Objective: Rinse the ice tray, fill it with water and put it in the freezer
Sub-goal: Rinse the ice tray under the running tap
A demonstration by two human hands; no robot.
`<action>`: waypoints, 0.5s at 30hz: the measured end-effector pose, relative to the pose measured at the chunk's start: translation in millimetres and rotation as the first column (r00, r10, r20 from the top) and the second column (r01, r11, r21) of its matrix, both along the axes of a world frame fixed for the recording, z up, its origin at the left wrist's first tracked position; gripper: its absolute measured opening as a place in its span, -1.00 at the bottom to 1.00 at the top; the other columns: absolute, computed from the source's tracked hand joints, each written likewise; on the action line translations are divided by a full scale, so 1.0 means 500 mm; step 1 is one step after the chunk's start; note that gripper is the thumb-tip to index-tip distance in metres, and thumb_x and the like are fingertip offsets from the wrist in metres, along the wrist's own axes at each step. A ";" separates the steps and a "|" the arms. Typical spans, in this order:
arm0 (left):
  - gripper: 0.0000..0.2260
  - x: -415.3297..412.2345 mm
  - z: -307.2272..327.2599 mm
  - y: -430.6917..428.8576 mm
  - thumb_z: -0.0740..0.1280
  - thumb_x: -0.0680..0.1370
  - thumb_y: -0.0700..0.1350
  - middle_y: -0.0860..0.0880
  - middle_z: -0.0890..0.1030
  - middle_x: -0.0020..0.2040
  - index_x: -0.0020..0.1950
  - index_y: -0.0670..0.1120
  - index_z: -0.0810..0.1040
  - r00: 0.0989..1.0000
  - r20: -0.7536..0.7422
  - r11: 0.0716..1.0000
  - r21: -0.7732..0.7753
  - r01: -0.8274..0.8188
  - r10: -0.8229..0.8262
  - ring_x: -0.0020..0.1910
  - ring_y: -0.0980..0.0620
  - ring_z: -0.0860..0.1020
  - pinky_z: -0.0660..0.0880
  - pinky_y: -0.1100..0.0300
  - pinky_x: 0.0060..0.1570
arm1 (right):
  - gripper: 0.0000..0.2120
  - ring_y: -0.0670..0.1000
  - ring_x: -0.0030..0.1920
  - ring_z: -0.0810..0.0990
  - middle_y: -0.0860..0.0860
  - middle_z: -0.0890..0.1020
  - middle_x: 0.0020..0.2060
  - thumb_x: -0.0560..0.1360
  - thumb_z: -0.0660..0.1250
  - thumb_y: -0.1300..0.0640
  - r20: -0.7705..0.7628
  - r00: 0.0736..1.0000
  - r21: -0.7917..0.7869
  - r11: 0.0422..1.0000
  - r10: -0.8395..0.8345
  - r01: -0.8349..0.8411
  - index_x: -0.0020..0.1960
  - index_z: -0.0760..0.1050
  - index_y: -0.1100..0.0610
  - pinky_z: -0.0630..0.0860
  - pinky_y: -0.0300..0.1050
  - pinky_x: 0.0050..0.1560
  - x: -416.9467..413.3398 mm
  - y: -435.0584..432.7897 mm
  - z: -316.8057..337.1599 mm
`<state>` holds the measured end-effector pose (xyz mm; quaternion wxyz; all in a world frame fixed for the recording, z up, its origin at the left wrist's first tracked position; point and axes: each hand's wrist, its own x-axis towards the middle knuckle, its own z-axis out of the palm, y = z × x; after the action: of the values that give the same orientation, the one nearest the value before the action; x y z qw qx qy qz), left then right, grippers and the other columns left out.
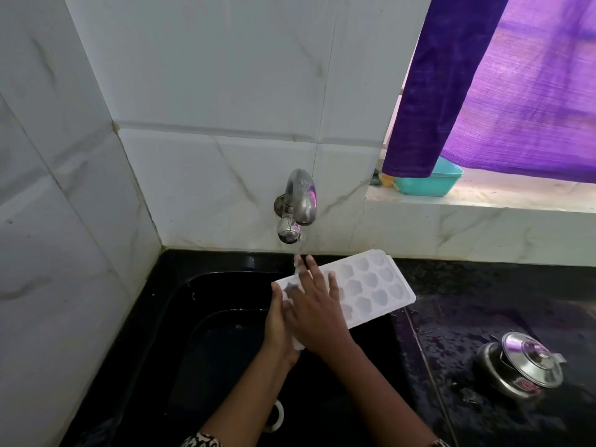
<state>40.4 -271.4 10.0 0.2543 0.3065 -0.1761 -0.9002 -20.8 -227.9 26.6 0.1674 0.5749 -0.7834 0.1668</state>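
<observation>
White ice tray [377, 285] held tilted over back right corner of black sink [175, 317], under tap [298, 201]; stream faint. Left hand [276, 322] grips its near end, fingers hidden beneath. Right hand [317, 314] lies flat on top, fingers spread, covering several cells.

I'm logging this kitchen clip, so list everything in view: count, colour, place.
ice tray: one, white, held over the sink under the tap
tap: one, chrome, on the tiled wall, water running
sink: one, black, set in the counter
counter: one, black, wet, right of the sink
lidded pot: one, steel, on the counter at right
tub: one, teal, on the window ledge
curtain: one, purple, over the window
left hand: one, grips the tray's near end
right hand: one, fingers straight, resting on the tray
</observation>
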 end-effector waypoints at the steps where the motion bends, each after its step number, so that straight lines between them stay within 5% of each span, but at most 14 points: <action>1: -0.38 0.001 0.001 -0.002 0.02 0.57 0.34 -0.19 0.67 0.08 0.29 -0.11 0.52 1.000 0.003 1.000 -0.019 0.000 0.001 0.03 -0.15 0.66 0.52 -0.02 -0.05 | -0.69 0.11 0.43 0.31 0.09 0.42 0.39 0.45 0.08 -0.07 -0.046 0.999 -0.004 1.000 0.008 -0.008 -0.13 0.59 -0.04 0.42 0.28 0.21 -0.005 0.002 -0.003; 6: -0.40 -0.005 0.014 0.010 -0.05 0.60 0.29 -0.18 0.67 0.07 0.30 -0.11 0.50 0.999 -0.022 0.999 -0.024 0.041 -0.042 -0.02 -0.10 0.68 0.50 0.00 -0.05 | -0.62 0.08 0.46 0.24 0.07 0.38 0.42 0.53 0.06 -0.11 0.036 0.996 -0.082 0.993 -0.078 0.081 -0.24 0.57 -0.02 0.30 0.26 0.28 -0.005 -0.004 0.005; 10: -0.38 0.000 0.013 0.004 -0.04 0.58 0.31 -0.19 0.66 0.11 0.26 -0.11 0.52 1.000 -0.015 0.997 -0.070 0.023 -0.024 0.03 -0.12 0.66 0.51 -0.03 0.01 | -0.65 0.08 0.47 0.20 0.07 0.35 0.43 0.53 0.06 -0.12 0.001 0.999 -0.099 0.994 -0.040 0.040 -0.13 0.58 -0.04 0.36 0.29 0.27 -0.006 0.004 -0.016; 15: -0.42 -0.002 0.020 0.016 -0.01 0.60 0.27 -0.19 0.64 0.16 0.29 -0.14 0.50 1.000 -0.001 0.997 -0.082 -0.004 0.004 0.10 -0.12 0.63 0.51 0.00 0.07 | -0.59 0.04 0.49 0.09 0.05 0.30 0.46 0.57 0.02 -0.15 0.051 0.997 -0.114 0.991 -0.058 0.063 -0.16 0.57 -0.01 0.09 0.20 0.37 0.007 -0.007 -0.010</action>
<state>39.2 -263.5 19.8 0.2683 0.2960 -0.2122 -0.8918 -17.1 -231.2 21.5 0.1865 0.5360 -0.7933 0.2205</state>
